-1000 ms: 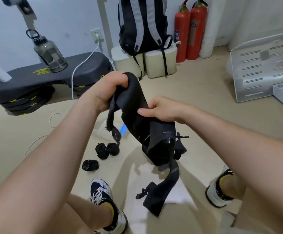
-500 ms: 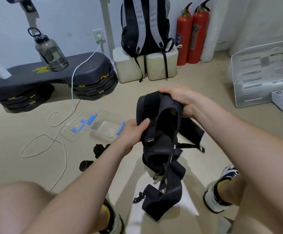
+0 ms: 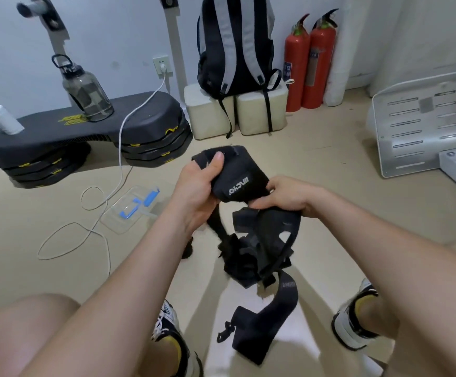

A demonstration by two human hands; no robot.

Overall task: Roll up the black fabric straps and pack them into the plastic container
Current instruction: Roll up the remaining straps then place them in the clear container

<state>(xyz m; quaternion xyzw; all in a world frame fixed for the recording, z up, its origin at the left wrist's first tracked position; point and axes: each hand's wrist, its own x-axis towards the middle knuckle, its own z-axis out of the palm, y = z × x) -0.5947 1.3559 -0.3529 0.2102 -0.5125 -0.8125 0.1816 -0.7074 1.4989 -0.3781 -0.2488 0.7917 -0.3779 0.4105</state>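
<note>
**Both hands on the strap, roll barely begun**

The left hand (image 3: 198, 194) clenches the upper end of the strap (image 3: 239, 183), with the thumb pressed on top of the fold. The right hand (image 3: 285, 198) grasps the same strap just beside it, fingers curled round the padded part. Between the two hands the wide band runs short, from upper left to lower right. Below the right hand the loose length hangs down in a tangle, and its tail lies on the floor (image 3: 330, 164). The roll will likely have to travel downward. The clear container (image 3: 112, 221), or perhaps its lid, lies on the floor to the left, nearer the left hand.
</note>
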